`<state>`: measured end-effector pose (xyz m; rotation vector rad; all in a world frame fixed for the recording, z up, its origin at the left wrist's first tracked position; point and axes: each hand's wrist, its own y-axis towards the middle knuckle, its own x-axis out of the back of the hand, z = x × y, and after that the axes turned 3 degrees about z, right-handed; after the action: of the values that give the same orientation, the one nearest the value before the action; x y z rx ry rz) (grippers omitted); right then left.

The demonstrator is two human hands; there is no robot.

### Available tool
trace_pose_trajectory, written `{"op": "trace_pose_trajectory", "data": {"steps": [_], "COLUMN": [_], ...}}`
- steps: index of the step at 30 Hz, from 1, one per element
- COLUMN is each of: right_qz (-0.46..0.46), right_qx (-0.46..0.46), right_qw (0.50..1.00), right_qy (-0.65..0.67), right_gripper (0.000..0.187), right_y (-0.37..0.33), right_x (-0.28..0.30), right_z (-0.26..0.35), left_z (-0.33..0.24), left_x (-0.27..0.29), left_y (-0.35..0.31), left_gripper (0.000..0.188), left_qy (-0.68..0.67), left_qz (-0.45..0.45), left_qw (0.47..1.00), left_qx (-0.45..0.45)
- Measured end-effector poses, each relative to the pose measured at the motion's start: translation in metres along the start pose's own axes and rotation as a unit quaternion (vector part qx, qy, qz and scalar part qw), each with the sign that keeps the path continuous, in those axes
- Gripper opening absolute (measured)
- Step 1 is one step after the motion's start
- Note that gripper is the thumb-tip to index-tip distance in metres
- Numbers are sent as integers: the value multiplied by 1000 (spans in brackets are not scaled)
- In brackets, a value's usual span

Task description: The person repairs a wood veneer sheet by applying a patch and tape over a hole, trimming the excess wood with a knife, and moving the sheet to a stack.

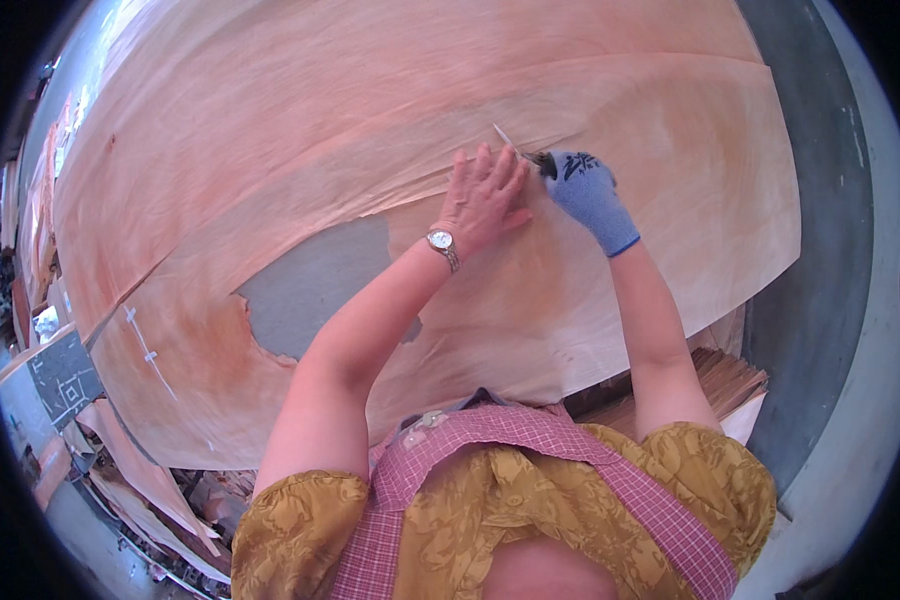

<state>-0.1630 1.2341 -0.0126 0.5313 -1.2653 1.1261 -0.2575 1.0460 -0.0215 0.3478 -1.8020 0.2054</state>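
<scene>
A large, thin sheet of pinkish wood veneer (pixel 660 130) spreads before me, with folds and overlapping layers near its middle. My left hand (pixel 482 198), bare and wearing a wristwatch (pixel 441 240), presses flat on it with the fingers stretched out. Just to its right, my right hand (pixel 585 190) wears a blue knit glove and is closed on a knife (pixel 507 137). The thin pale blade points up and left, past my left fingertips, close to the veneer. Most of the knife's handle is hidden in the glove. Left of my left forearm, a ragged hole (pixel 320 280) shows a grey surface beneath.
White tape strips (pixel 150 355) lie on the veneer at left. Stacked veneer (pixel 710 385) sits below the sheet near my right elbow. Loose scraps (pixel 150 480) crowd the lower left, by a dark panel with white marks (pixel 67 378). A dark grey table edge (pixel 830 200) curves along the right.
</scene>
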Motion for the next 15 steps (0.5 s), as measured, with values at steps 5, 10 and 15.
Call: {"op": "trace_pose_trajectory", "data": {"steps": [5,10,15], "right_qz": [45,135,-54], "right_qx": [-105,-129,-104], "right_qw": [976,946,984], "right_qy": [187,264,-138], "right_gripper": [33,50,62], "right_y": [13,36,30], "right_x": [48,30,27], "right_z": [-10,-6,6], "left_z": [0,-2,1], "left_x": [-4,1,0], "left_y": [-1,-1,-2], "left_gripper": [72,71,68], "left_qy": [3,-19,-20], "left_qz": [-13,-31,-31], "left_qw": [1000,999,999], "left_qx": [4,-1,4]}}
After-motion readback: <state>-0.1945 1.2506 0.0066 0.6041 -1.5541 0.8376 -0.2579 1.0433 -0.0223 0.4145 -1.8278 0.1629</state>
